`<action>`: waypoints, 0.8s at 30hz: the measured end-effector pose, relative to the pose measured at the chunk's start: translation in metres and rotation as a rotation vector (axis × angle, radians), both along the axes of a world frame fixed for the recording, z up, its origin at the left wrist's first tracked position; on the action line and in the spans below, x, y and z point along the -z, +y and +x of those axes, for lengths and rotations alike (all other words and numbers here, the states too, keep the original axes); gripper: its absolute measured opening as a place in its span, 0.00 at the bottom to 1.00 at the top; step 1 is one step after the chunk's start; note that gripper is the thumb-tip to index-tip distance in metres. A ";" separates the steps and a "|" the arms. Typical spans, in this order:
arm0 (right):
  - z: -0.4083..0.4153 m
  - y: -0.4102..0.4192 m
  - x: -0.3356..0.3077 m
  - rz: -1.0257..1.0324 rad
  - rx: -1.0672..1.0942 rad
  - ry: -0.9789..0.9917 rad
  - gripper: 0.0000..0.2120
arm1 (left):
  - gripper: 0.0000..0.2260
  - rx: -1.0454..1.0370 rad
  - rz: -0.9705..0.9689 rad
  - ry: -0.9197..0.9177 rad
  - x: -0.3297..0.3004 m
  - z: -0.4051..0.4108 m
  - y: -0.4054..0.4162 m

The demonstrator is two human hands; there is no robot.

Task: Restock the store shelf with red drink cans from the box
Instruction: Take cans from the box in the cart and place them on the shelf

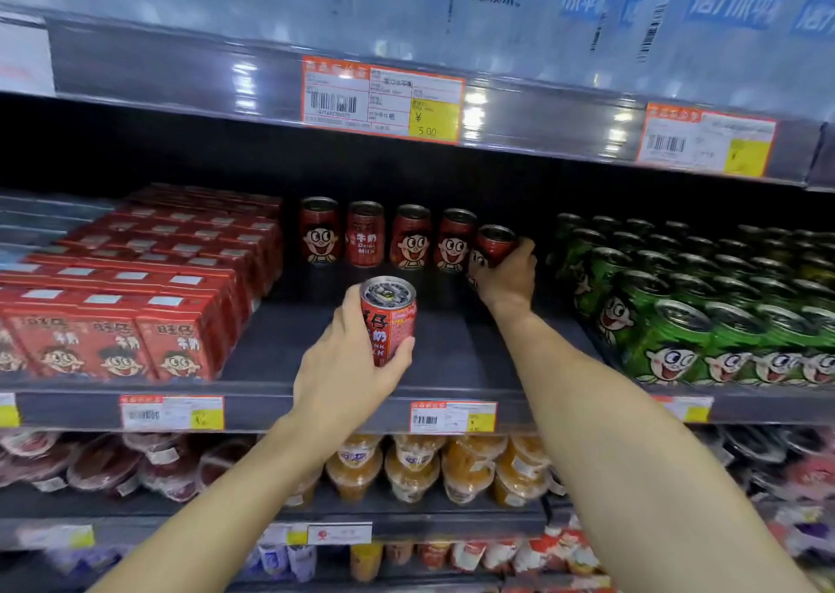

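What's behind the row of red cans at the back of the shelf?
Behind the red cans only dark shadow shows; no second row is visible. The right hand grips the tilted fifth can, covering its lower part.

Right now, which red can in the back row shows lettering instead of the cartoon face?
The second red can from the left; its label shows white lettering, while its standing neighbours show the face.

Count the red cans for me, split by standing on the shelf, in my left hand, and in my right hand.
Standing free at the back of the shelf: 4 red cans
In the left hand: 1 can
In the right hand: 1 can
Total: 6
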State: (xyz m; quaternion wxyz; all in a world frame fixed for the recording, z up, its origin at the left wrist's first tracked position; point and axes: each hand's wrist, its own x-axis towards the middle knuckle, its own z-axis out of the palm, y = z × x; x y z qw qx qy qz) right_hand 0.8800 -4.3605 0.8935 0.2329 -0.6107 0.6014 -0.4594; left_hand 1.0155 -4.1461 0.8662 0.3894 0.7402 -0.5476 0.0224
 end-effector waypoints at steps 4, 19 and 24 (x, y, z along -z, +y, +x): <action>0.000 -0.018 0.002 -0.008 -0.007 -0.012 0.37 | 0.35 0.004 -0.031 0.004 0.000 -0.001 0.000; -0.009 -0.062 0.003 0.003 -0.061 0.020 0.40 | 0.36 -0.032 -0.038 -0.029 0.001 -0.003 -0.002; -0.008 -0.064 0.002 0.017 -0.063 0.030 0.42 | 0.36 -0.032 -0.033 -0.024 0.001 -0.003 -0.004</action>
